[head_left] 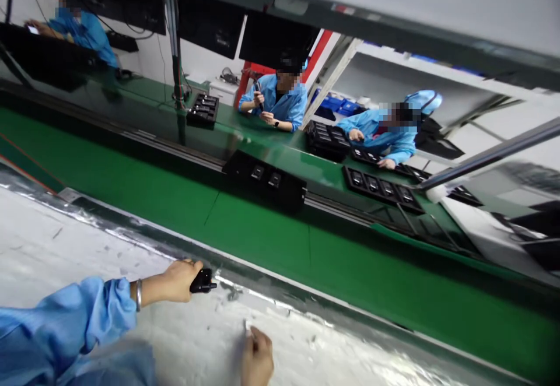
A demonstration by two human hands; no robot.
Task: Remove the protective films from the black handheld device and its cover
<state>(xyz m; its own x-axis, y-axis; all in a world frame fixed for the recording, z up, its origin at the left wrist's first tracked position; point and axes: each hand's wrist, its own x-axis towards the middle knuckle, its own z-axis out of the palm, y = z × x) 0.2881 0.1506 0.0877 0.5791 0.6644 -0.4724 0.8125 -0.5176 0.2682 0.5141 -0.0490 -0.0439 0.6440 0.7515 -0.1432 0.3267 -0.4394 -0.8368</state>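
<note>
The left hand (178, 281) is closed around a black device (200, 284), palm over one end, so that only the far part shows, with a short stub sticking out to the right. It sits just above or against the white bench (188, 345), near the metal edging (289, 307); which of the two cannot be told from this angle. The right hand (259, 354), lower and apart from it, has its fingers curled nearly together and seems to pinch a pale sliver (248, 326), too blurred to name.

The black device should be light and stiff, a hard-shelled block that one hand spans easily. Its smooth casing may slide a little under dry fingers; a grip across the broad sides, clear of the stub, looks the safest. The pale sliver, if thin, would probably bend and need only the fingertips.

About the wrist is a rigid, shiny bracelet (139, 294), below a loose, creased blue sleeve (96, 316). The bench top is scuffed and slightly wrinkled, like a film laid flat. Beyond the edging runs a matt green belt (258, 228), with a black tray (289, 192) at its far side bearing two small dark pieces. Farther off, co-workers in blue (295, 106) sit behind a glossy green bench (262, 141).
</note>
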